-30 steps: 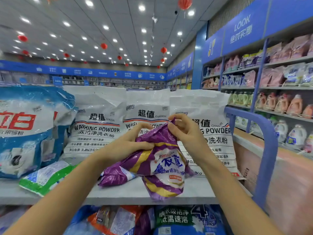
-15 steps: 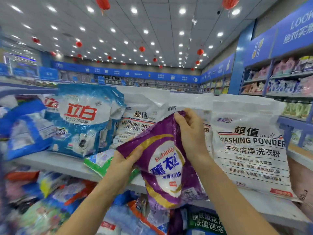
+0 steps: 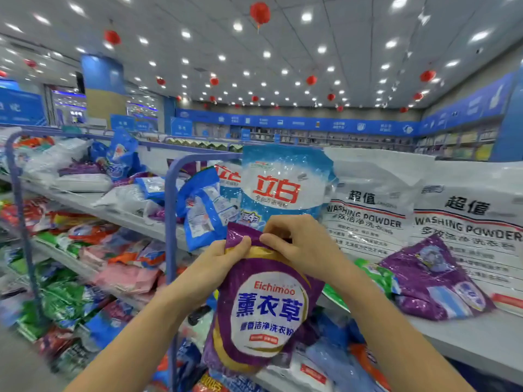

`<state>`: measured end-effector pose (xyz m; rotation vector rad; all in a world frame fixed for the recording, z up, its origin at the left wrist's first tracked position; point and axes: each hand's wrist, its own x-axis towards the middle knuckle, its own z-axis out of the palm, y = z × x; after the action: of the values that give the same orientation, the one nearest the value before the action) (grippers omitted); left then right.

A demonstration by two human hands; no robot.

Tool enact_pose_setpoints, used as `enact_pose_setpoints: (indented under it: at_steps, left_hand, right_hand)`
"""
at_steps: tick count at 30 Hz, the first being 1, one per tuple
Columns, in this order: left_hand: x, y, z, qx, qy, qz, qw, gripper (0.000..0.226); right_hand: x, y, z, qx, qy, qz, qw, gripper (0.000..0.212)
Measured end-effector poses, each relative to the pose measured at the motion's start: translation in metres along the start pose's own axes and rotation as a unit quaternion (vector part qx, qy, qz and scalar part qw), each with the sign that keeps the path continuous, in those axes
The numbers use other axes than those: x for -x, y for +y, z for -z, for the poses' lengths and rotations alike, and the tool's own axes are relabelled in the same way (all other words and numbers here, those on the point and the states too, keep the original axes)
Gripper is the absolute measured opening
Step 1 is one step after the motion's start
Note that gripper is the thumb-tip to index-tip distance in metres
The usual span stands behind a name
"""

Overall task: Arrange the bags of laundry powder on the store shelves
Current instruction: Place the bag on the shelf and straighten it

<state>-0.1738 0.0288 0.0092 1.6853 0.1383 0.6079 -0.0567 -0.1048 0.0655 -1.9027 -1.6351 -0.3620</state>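
**While both hands are pinching its top, the purple bag (image 3: 266, 312) is hanging before the shelf (image 3: 467, 335)**

As loose bags (image 3: 85, 176) are lying heaped on the far-left shelving, a blue frame post (image 3: 169, 222) is standing just left of the arms. The left hand (image 3: 218, 264) is curling thumb and fingers round the top left corner of the purple bag, which is hanging upright in front of the shelf edge. The right hand (image 3: 300, 244) is pinching the top seam just beside it, fingers bent over the edge. Behind them a blue-and-white bag (image 3: 283, 188) is standing on the shelf, then two white washing powder bags (image 3: 373, 210), with a second purple bag (image 3: 433, 278) leaning against them at the far right. The film is looking glossy and probably slippery, and the powder is likely sagging low, making the pouch soft and bottom-heavy. Gripping the flat top seam is seeming sound, with a palm going under the base for standing it up.
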Motion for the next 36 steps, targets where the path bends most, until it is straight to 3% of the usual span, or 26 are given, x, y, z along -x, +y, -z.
enact_pose_setpoints:
  at_steps: [5, 8, 10, 16, 20, 22, 23, 25, 27, 30, 36]
  left_hand:
    - [0.042, -0.028, 0.125, 0.024, 0.035, 0.028, 0.999, 0.031]
    - [0.084, -0.049, 0.199, -0.039, -0.030, 0.047, 0.998, 0.063]
    - [0.103, -0.057, 0.234, -0.025, -0.029, 0.049, 0.998, 0.066]
    - [0.122, -0.072, 0.312, -0.048, 0.134, 0.019, 0.990, 0.048]
    - [0.109, -0.076, 0.372, -0.097, 0.205, -0.027, 0.974, 0.035]
    - [0.096, -0.089, 0.401, -0.016, 0.287, -0.031, 0.957, 0.051]
    - [0.087, -0.101, 0.413, 0.106, 0.310, -0.028, 0.944, 0.069]
    - [0.063, -0.128, 0.425, 0.367, 0.279, -0.026, 0.887, 0.085]
    - [0.031, -0.140, 0.428, 0.478, 0.251, -0.012, 0.842, 0.081]
    - [-0.027, -0.134, 0.440, 0.486, 0.244, -0.028, 0.839, 0.063]
    - [-0.109, -0.129, 0.503, 0.383, 0.346, -0.070, 0.854, 0.046]
  right_hand:
    - [-0.067, -0.076, -0.068, -0.075, 0.034, 0.034, 0.996, 0.023]
    - [-0.113, -0.114, -0.098, -0.096, 0.105, 0.059, 0.988, 0.024]
    - [-0.144, -0.136, -0.118, -0.097, 0.144, 0.069, 0.982, 0.024]
    - [-0.230, -0.171, -0.197, 0.018, 0.153, 0.091, 0.984, 0.026]
    - [-0.286, -0.183, -0.234, -0.019, 0.140, 0.104, 0.985, 0.026]
    - [-0.317, -0.194, -0.248, -0.074, 0.125, 0.105, 0.984, 0.026]
    - [-0.333, -0.200, -0.253, -0.103, 0.125, 0.107, 0.981, 0.025]
    - [-0.366, -0.213, -0.264, -0.138, 0.143, 0.120, 0.973, 0.023]
    - [-0.400, -0.223, -0.277, -0.139, 0.153, 0.133, 0.969, 0.024]
    - [-0.450, -0.222, -0.296, -0.115, 0.150, 0.129, 0.973, 0.025]
    - [-0.525, -0.181, -0.321, -0.083, 0.194, 0.089, 0.973, 0.027]
